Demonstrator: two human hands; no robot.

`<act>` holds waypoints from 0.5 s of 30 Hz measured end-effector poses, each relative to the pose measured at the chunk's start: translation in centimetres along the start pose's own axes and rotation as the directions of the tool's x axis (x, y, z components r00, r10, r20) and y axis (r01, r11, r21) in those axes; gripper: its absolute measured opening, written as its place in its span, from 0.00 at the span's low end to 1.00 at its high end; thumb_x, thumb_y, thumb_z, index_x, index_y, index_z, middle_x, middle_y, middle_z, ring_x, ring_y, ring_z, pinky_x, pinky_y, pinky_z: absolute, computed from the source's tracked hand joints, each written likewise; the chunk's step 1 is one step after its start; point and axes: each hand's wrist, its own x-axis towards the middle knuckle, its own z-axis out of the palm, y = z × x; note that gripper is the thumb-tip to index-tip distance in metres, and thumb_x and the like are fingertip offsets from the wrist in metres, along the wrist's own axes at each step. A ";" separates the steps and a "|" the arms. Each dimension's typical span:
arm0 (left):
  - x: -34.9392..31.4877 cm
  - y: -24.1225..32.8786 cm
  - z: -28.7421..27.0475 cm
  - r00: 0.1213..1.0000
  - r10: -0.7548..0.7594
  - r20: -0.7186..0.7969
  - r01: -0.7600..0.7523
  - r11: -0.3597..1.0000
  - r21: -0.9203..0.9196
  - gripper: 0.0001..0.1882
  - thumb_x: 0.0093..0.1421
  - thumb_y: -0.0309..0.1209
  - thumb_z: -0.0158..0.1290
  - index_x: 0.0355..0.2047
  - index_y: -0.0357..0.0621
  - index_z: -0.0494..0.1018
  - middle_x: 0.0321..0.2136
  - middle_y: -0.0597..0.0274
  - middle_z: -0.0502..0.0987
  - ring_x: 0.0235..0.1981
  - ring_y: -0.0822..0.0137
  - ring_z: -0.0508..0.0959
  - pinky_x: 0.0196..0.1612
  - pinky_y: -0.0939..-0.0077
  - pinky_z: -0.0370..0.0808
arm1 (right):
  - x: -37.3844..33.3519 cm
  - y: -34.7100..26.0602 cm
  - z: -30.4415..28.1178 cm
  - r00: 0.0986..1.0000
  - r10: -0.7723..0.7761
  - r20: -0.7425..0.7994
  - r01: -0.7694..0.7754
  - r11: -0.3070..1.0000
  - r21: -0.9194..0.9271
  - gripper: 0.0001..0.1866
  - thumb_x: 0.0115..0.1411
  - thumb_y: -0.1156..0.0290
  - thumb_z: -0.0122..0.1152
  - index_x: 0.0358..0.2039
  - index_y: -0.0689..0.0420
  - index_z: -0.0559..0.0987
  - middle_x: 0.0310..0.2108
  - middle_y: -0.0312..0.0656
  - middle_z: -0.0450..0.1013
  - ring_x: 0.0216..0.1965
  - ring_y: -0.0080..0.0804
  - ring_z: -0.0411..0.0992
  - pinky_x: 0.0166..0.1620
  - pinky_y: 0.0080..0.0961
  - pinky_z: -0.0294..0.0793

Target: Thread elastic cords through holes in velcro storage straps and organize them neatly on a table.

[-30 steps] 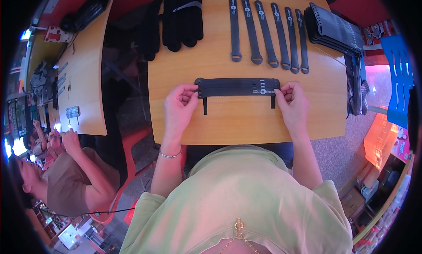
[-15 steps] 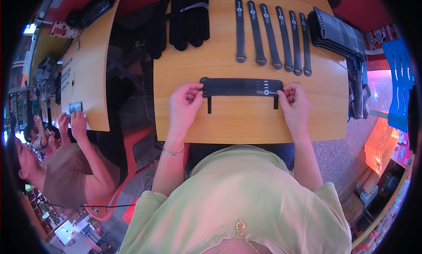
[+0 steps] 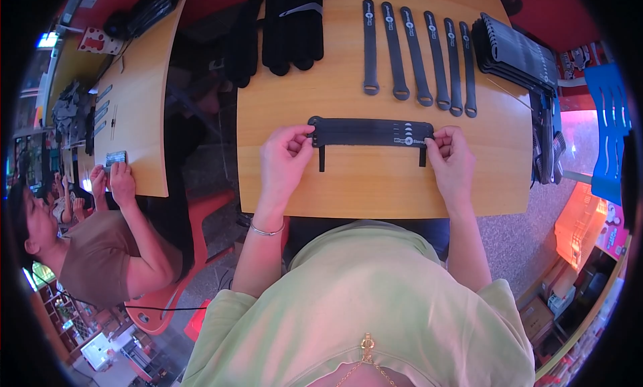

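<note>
A stack of black hook-and-loop straps (image 3: 362, 132) lies level across the wooden table in front of me, its layers slightly staggered along the long edges. My left hand (image 3: 287, 158) pinches the left end, where the rounded loop ends are, between thumb and fingers. At the opposite end my right hand (image 3: 453, 158) grips the corner the same way. From under the stack two thin black strips stick out toward me, a left strip (image 3: 322, 161) and a right strip (image 3: 422, 157). Whether they are fastened to it I cannot tell.
Beyond the stack, several single black straps (image 3: 420, 62) lie in a row, slotted ends toward me. Thick black strap bundles (image 3: 274, 35) sit at the far left, a folded strap pile (image 3: 519, 52) at the right edge. A co-worker (image 3: 114, 253) sits at another table on the left.
Both hands keep their hold on the strap stack's ends, which stays in place on the table. The whole view has shifted very slightly; the co-worker's hands have moved a little.
</note>
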 end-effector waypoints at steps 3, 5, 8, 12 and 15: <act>0.0 -0.1 0.0 1.000 0.024 -0.002 -0.024 1.000 0.018 0.12 0.49 0.16 0.54 0.35 0.37 0.76 0.23 0.65 0.70 0.19 0.79 0.68 0.23 0.88 0.68 | 0.0 0.1 0.0 1.000 -0.001 -0.002 0.001 1.000 -0.008 0.09 0.53 0.78 0.62 0.33 0.61 0.72 0.22 0.36 0.70 0.20 0.18 0.65 0.25 0.16 0.67; 0.0 0.0 0.1 0.999 0.037 -0.002 -0.036 0.999 0.030 0.12 0.49 0.16 0.54 0.35 0.38 0.76 0.23 0.65 0.70 0.19 0.79 0.68 0.23 0.87 0.68 | 0.0 0.0 0.0 1.000 -0.013 -0.007 0.013 1.000 -0.016 0.09 0.52 0.78 0.62 0.33 0.61 0.72 0.22 0.36 0.70 0.20 0.18 0.66 0.25 0.16 0.67; -0.1 0.2 0.0 1.000 0.025 -0.018 -0.024 0.999 0.032 0.11 0.49 0.16 0.54 0.34 0.38 0.76 0.22 0.65 0.69 0.19 0.78 0.68 0.23 0.87 0.68 | -0.1 -0.1 -0.1 1.000 -0.019 -0.017 0.018 0.999 -0.031 0.09 0.52 0.78 0.62 0.33 0.61 0.72 0.22 0.37 0.70 0.19 0.19 0.66 0.25 0.17 0.67; -0.5 1.7 -0.3 0.998 0.059 0.034 -0.064 0.985 0.158 0.13 0.50 0.17 0.54 0.38 0.39 0.74 0.28 0.60 0.70 0.20 0.74 0.71 0.25 0.82 0.70 | -0.1 0.0 -0.3 0.998 -0.061 -0.025 0.060 0.997 -0.039 0.09 0.51 0.79 0.62 0.33 0.61 0.72 0.27 0.39 0.71 0.19 0.21 0.66 0.26 0.18 0.67; -1.5 3.0 -0.1 0.982 0.189 0.021 -0.183 0.912 0.368 0.16 0.50 0.20 0.55 0.42 0.39 0.73 0.35 0.56 0.70 0.29 0.65 0.73 0.33 0.74 0.72 | -0.3 0.1 -0.7 0.997 -0.081 -0.011 0.081 0.996 -0.025 0.10 0.51 0.80 0.60 0.35 0.60 0.73 0.31 0.40 0.72 0.22 0.24 0.68 0.28 0.19 0.69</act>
